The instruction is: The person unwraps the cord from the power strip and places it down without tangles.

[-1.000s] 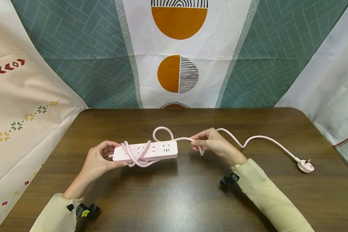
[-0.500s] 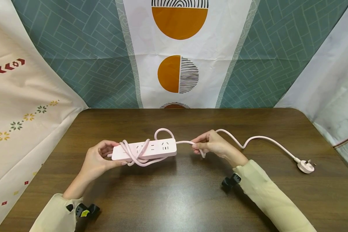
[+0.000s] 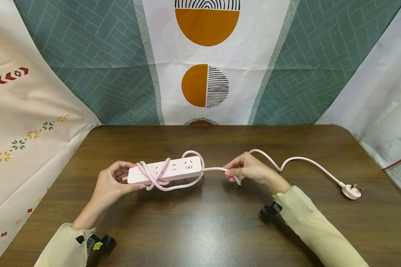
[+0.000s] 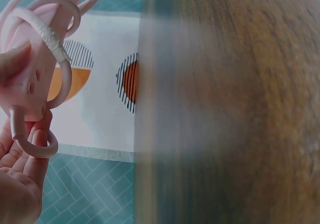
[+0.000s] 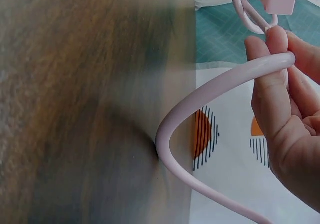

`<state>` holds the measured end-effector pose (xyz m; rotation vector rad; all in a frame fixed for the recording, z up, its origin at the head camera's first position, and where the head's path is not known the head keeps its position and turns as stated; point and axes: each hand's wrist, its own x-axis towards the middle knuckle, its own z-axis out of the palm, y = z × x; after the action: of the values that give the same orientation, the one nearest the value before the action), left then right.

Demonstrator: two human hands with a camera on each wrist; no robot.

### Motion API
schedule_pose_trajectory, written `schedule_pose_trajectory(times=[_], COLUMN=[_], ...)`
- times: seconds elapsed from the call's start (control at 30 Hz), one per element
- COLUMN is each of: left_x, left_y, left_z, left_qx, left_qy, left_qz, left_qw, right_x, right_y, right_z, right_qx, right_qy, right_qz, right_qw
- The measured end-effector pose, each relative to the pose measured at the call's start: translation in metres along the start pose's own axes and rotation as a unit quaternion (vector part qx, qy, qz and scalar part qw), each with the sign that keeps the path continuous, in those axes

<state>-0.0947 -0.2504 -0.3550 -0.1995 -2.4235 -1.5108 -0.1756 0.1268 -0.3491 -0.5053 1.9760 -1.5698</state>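
Note:
A pink power strip (image 3: 178, 168) is held up over the table, its right end tilted slightly higher. My left hand (image 3: 111, 181) grips its left end, thumb along the near side and fingers behind. The pink cord (image 3: 215, 169) is wrapped across the strip's left half, with a loose loop around its right end. My right hand (image 3: 248, 168) pinches the cord between thumb and fingers, to the right of the strip. In the left wrist view, the cord (image 4: 50, 39) crosses the strip and curls out of its end below. The right wrist view shows the cord (image 5: 170, 124) bending away from the fingers.
Beyond my right hand the cord trails in a wave to its plug (image 3: 351, 191), which lies prongs up at the table's right. A brown wooden table (image 3: 204, 230) lies underneath. Patterned cloth (image 3: 100, 66) hangs behind it, and pale cloth covers the sides.
My right hand has drawn the cord a little to the right and toward me. The loop behind the strip has slid around its right end, and the strip's right end has risen slightly.

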Motion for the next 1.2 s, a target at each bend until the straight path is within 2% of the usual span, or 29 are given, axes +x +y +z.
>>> schedule_pose_trajectory(times=[0.43, 0.67, 1.03, 1.2], left_x=[-0.001, -0.001, 0.001, 0.002], left_y=[0.000, 0.000, -0.002, -0.002], left_z=[0.000, 0.001, 0.002, 0.002], left_qx=[-0.002, -0.003, 0.017, 0.013], left_qy=[0.017, 0.022, 0.033, 0.033], left_qz=[-0.006, -0.009, -0.024, -0.024], left_qw=[0.9998, 0.9997, 0.9990, 0.9991], right_x=[-0.006, -0.009, -0.013, -0.016], right_y=[0.001, 0.002, 0.004, 0.005], right_z=[-0.003, -0.005, -0.007, -0.008], right_qx=[-0.029, -0.051, -0.042, -0.044], right_qy=[-0.041, -0.065, -0.118, -0.128], right_qz=[-0.017, -0.039, -0.060, -0.062], right_qw=[0.999, 0.996, 0.990, 0.989])
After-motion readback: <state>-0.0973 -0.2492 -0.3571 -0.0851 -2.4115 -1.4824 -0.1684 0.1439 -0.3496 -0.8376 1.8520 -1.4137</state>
